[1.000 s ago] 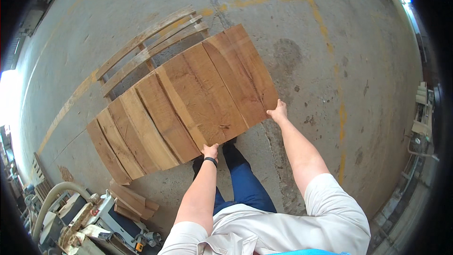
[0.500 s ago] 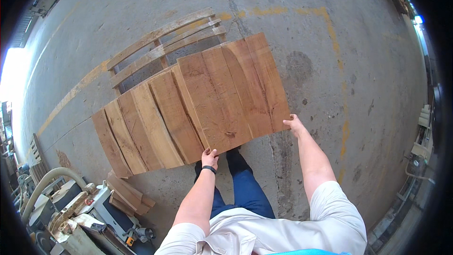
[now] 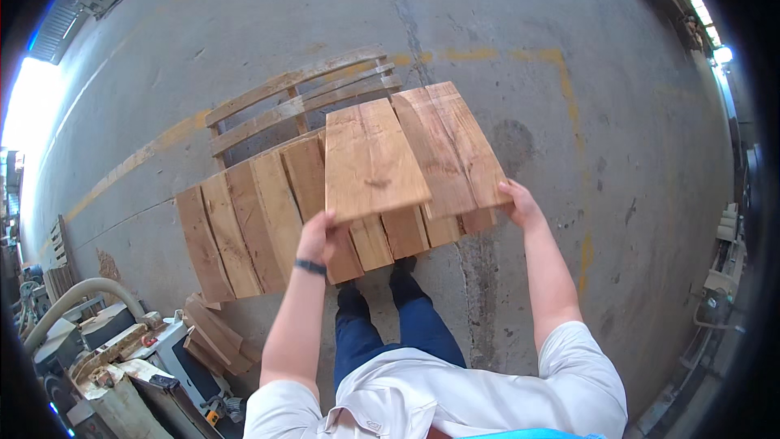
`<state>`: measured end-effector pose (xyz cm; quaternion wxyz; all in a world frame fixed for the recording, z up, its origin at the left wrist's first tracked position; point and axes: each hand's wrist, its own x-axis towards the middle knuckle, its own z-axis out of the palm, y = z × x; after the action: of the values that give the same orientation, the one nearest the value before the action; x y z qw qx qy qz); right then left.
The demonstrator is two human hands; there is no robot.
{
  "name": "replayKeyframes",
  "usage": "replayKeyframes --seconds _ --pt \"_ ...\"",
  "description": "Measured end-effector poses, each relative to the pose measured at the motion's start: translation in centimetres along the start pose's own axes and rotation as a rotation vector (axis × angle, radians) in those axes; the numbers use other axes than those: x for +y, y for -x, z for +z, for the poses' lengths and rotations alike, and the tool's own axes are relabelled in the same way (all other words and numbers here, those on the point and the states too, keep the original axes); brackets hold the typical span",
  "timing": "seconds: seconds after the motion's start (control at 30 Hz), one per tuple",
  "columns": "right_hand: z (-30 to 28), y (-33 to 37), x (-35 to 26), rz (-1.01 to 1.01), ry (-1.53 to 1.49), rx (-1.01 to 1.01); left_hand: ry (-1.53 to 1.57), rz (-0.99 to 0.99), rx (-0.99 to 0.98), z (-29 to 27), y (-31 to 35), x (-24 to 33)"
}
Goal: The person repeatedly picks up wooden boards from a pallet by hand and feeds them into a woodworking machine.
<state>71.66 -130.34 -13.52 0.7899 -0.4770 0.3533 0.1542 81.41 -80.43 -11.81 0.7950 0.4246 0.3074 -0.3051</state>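
Observation:
My left hand (image 3: 318, 238) is closed on the near left corner of a wide light-brown wooden board (image 3: 370, 158), raised above a row of planks. Beside it, my right hand (image 3: 521, 202) grips the near right corner of a second wooden board (image 3: 449, 150), which has a dark seam running lengthwise. The left board's right edge overlaps the second one and sits higher. Beneath both, the row of planks (image 3: 258, 219) lies side by side on a slatted wooden pallet (image 3: 268, 119). My fingertips under the boards are hidden.
A machine with a thick beige hose (image 3: 81, 297) stands at the lower left, next to a small pile of offcut boards (image 3: 215, 337). A yellow painted line (image 3: 566, 81) marks the concrete floor (image 3: 650, 195). My feet are close to the planks' near edge.
The boards, earlier lying level together in one wide panel, are now lifted and separated into two. My left hand has risen and moved left and away from me; planks beneath now show.

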Motion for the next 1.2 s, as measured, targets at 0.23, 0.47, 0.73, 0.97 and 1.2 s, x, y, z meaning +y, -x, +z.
replayKeyframes --seconds 0.23,0.47,0.73,0.97,1.2 --pt "12.8 -5.0 -10.9 -0.02 0.056 0.038 0.134 -0.02 0.119 6.8 -6.3 12.6" --pt "17.0 -2.8 -13.9 -0.101 0.055 0.071 0.135 0.07 0.128 4.5 -1.6 16.9" --pt "17.9 -3.5 -6.8 -0.076 -0.043 0.084 0.187 0.022 0.194 -3.4 -1.7 16.1" --pt "22.4 -0.7 -3.0 -0.095 0.007 0.121 0.084 0.121 0.149 -4.8 2.2 16.7" --pt "23.3 12.7 7.1 -0.231 -0.174 -0.016 -0.058 0.166 -0.025 -13.3 13.3 12.7"
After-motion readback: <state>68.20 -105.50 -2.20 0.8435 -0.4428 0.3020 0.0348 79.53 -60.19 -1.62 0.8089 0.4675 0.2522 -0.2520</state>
